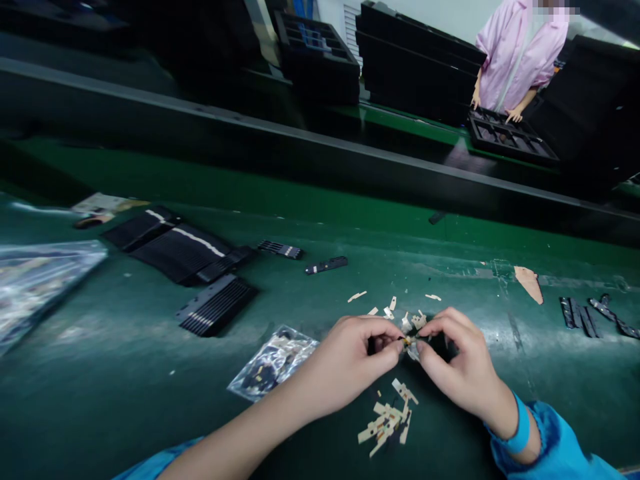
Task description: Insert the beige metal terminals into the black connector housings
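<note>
Near the middle of the green table, my left hand [367, 347] and my right hand [457, 357] meet fingertip to fingertip. Both pinch a small piece [409, 342] with a yellowish part and a pale part; its exact shape is too small to tell. Just beyond the fingers lie several scattered cream-coloured flat pieces [393, 303]. Closer to me, below the hands, is a loose pile of cream strips [387, 423]. A clear plastic bag [273, 363] with small parts inside lies left of my left hand, partly beside the forearm.
Black slotted stacks [175, 250] and a ribbed black block [217, 307] lie left, beside a large plastic bag [40, 283]. Small black parts [326, 265] lie ahead; wrapped black pieces [580, 317] are right. Beyond a dark rail [310, 147], a person in pink [520, 53] touches a black tray [513, 137].
</note>
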A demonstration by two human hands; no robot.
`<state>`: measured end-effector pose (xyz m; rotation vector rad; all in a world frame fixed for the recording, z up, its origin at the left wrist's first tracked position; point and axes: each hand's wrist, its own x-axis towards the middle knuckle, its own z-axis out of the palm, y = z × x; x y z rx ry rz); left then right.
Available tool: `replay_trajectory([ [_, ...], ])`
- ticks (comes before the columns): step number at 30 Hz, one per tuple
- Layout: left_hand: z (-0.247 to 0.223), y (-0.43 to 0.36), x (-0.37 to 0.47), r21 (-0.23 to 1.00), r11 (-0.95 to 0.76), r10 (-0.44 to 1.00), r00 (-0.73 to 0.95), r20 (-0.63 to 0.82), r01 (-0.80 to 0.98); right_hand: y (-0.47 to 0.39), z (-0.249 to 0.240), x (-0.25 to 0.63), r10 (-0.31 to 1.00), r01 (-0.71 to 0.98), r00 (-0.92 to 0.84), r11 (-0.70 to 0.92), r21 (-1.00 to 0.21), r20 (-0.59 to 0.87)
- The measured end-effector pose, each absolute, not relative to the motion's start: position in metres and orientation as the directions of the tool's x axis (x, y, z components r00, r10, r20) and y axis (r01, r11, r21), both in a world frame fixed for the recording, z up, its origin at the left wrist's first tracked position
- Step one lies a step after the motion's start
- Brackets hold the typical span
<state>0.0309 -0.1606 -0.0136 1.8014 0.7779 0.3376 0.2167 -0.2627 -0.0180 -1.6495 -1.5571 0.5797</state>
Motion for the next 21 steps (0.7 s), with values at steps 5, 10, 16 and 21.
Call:
replay_trajectory([
  [5,-0.015,-0.169,0.029,0.837,-0.439,0.646,0.762,0.04,0.328,-0.266,-0.017,0.212,0.979,0.67,0.085,0.082,-0.738,0.186],
  [10,-0.019,-0.174,0.026,0.744,-0.603,0.56,0.817,0.137,0.288,-0.265,-0.02,0.21,0.986,0.681,0.065,0.069,-0.729,0.154],
  [16,-0.02,-0.173,0.027,0.732,-0.629,0.536,0.828,0.165,0.261,-0.263,-0.02,0.21,0.989,0.607,0.094,0.032,-0.794,0.112],
  [21,-0.02,-0.174,0.025,0.749,-0.62,0.526,0.832,0.176,0.233,-0.263,-0.018,0.212,0.989,0.56,0.097,0.038,-0.828,0.111],
])
